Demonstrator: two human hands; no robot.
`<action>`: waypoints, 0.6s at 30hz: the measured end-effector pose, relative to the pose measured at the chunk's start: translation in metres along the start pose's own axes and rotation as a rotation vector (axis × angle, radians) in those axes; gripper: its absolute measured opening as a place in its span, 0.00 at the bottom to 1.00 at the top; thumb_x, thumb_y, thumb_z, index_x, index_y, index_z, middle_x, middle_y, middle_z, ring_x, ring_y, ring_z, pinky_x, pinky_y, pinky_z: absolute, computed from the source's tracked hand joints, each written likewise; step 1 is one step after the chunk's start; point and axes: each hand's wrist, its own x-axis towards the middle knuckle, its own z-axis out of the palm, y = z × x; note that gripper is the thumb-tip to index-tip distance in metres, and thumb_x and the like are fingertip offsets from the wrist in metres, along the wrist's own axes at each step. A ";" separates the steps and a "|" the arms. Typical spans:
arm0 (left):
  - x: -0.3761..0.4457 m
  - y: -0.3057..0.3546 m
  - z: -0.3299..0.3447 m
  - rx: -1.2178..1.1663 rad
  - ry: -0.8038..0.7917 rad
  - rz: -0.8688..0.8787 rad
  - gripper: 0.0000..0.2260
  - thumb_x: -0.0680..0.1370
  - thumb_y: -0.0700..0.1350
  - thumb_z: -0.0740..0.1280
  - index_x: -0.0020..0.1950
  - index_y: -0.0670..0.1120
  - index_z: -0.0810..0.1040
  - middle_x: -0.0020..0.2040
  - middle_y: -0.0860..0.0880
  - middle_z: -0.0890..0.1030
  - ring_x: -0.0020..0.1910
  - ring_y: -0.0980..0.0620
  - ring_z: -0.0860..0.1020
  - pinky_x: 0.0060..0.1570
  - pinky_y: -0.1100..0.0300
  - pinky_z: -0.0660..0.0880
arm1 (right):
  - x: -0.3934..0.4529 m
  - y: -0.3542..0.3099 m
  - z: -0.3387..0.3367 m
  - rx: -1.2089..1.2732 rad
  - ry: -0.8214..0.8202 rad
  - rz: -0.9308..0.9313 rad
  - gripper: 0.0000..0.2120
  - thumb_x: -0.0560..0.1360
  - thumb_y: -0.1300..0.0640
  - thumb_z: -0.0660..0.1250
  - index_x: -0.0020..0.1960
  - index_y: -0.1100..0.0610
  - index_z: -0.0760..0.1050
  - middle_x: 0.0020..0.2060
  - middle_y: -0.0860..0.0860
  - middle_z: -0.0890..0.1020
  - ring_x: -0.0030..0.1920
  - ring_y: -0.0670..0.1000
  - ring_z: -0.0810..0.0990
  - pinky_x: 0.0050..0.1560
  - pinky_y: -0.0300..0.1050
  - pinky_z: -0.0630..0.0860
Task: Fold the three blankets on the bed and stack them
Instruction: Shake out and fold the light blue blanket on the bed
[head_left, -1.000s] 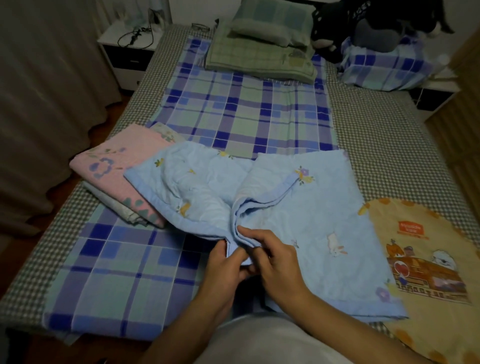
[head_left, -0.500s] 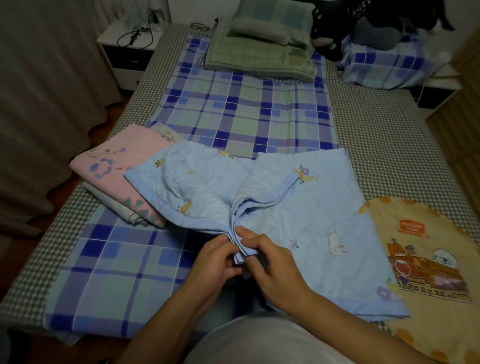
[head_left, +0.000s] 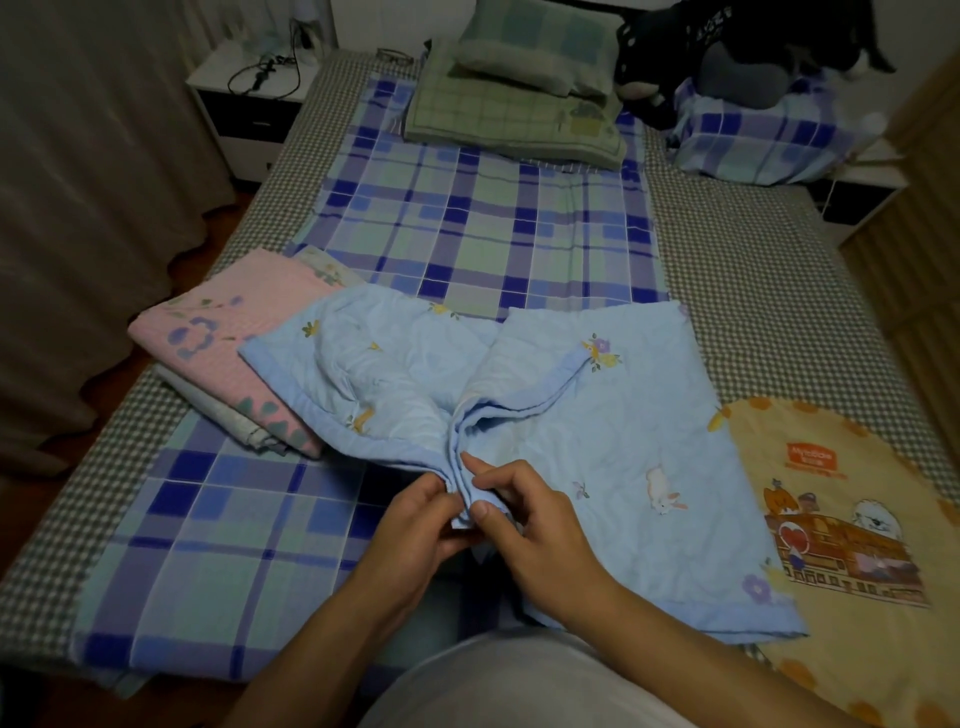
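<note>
A light blue quilted blanket (head_left: 597, 431) with small flowers and a rabbit lies partly folded in the middle of the bed, bunched at its near edge. My left hand (head_left: 415, 525) and my right hand (head_left: 530, 530) meet there, both pinching the gathered corners of the blue blanket. A pink blanket (head_left: 228, 343) lies folded at the left edge of the bed, its right side under the blue one. A yellow cartoon blanket (head_left: 852, 519) lies spread flat at the right, partly under the blue blanket's corner.
The bed carries a blue-green plaid sheet (head_left: 483, 228) over a checked cover. Green pillows (head_left: 519, 98), a plaid pillow (head_left: 763, 135) and a dark plush toy (head_left: 737, 57) sit at the head. A nightstand (head_left: 249, 104) with a cable stands far left, beside curtains.
Both hands have shifted slightly up and together along the blue blanket's gathered edge, fingers tightening on the stacked corners. The other blankets have not moved.
</note>
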 end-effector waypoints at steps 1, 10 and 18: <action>-0.001 0.000 0.001 0.007 0.009 0.004 0.13 0.83 0.34 0.56 0.61 0.36 0.78 0.56 0.37 0.83 0.58 0.40 0.82 0.60 0.44 0.77 | 0.000 0.000 0.000 -0.007 -0.005 -0.001 0.07 0.79 0.58 0.68 0.55 0.57 0.74 0.66 0.44 0.78 0.66 0.42 0.77 0.64 0.49 0.77; -0.002 -0.004 0.002 -0.094 0.043 -0.021 0.13 0.81 0.37 0.59 0.63 0.34 0.76 0.58 0.34 0.82 0.61 0.38 0.80 0.64 0.40 0.74 | -0.002 0.000 0.002 0.035 -0.012 0.015 0.07 0.79 0.57 0.67 0.56 0.58 0.75 0.67 0.47 0.78 0.66 0.44 0.77 0.65 0.52 0.76; -0.002 -0.001 0.003 0.083 0.055 -0.034 0.11 0.80 0.34 0.60 0.58 0.37 0.79 0.53 0.38 0.84 0.56 0.41 0.83 0.61 0.44 0.77 | -0.002 0.003 0.005 0.010 0.010 0.041 0.04 0.80 0.61 0.66 0.55 0.58 0.75 0.66 0.45 0.79 0.66 0.43 0.77 0.64 0.52 0.77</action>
